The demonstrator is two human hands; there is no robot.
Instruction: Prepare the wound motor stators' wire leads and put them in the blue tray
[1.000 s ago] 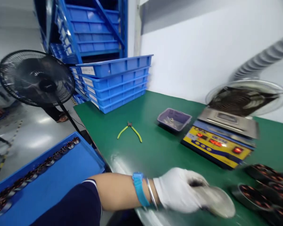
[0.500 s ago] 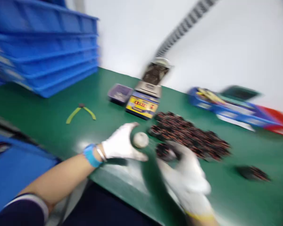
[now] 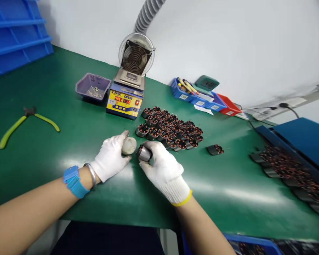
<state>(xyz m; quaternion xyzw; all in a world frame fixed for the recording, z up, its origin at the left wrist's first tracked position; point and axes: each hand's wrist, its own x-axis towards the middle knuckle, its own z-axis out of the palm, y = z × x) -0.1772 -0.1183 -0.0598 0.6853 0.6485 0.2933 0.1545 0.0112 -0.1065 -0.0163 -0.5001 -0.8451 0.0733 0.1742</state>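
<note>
My left hand (image 3: 110, 156), in a white glove, is closed around a small whitish round cup (image 3: 129, 146) standing at the table's middle. Just right of it, my gloved right hand (image 3: 162, 163) grips a motor stator (image 3: 144, 153), a metal ring with copper windings. The stator is tilted on its side, its wound end facing the cup, with a narrow gap or light contact between them; I cannot tell which. Behind my right hand many similar stators (image 3: 171, 131) stand in packed rows. A single stator (image 3: 215, 149) lies apart to their right.
A solder pot (image 3: 124, 102) with a lit display stands at the back, before a fan (image 3: 135, 58) and duct. Left are a purple tray (image 3: 93, 86), green-handled cutters (image 3: 29, 112) and blue crates (image 3: 16, 39). Small bins (image 3: 202, 99) and more stators (image 3: 289, 173) are right.
The view has swung to the right and steadied. My right hand has brought the stator close beside the cup, and my left hand stays around the cup.
</note>
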